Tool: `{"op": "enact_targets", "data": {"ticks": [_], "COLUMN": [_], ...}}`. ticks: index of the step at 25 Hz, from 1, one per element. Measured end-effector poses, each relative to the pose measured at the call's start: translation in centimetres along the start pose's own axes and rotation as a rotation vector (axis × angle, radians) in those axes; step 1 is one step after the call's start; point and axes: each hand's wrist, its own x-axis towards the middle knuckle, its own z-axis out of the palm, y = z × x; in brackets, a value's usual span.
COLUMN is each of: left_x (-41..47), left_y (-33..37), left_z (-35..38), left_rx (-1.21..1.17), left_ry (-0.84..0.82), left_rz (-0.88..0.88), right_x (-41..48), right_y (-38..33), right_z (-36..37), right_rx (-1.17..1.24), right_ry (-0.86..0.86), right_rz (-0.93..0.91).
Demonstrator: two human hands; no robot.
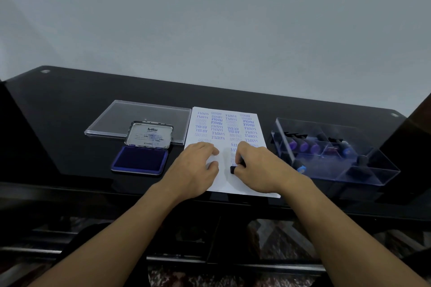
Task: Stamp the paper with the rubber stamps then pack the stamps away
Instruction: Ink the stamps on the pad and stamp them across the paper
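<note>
Black stamp [233, 169] pinched by right hand [258, 168] on paper [225, 183]; left hand [196, 168] rests loosely, just beside.

Mid-frame on the black glass table [70, 100], a white paper sheet [222, 183] lies between an open blue ink pad [141, 159], left, and a clear plastic compartment box [382, 170], right. A flat clear plastic lid [112, 121] lies behind the pad.

Blue-printed white paper [223, 180], seemingly black stamp [233, 169]
</note>
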Motion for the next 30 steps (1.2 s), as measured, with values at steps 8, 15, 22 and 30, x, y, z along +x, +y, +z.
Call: {"op": "enact_targets", "data": {"ticks": [8,15,22,30], "left_x": [1.8,4.2,7.3,9.1], "left_y": [1.6,5.5,10.5,11.5], "left_z": [-2.0,-0.3,3.7,7.4], "left_rx": [-0.040,-0.073,-0.157,-0.281], "left_ry": [0.023,-0.045,-0.122,-0.065], "left_rz": [-0.075,-0.045,0.043,0.002], "right_x": [-0.3,-1.5,-2.8,-1.3], "right_y": [1.4,4.8,11.6,14.6], "right_z": [-5.0,-7.2,-9.0,-6.0], "right_rx": [0.172,0.139,0.131,0.035], "right_ry": [0.235,0.272,0.364,0.308], "right_rz": [0.062,0.062,0.185,0.315]}}
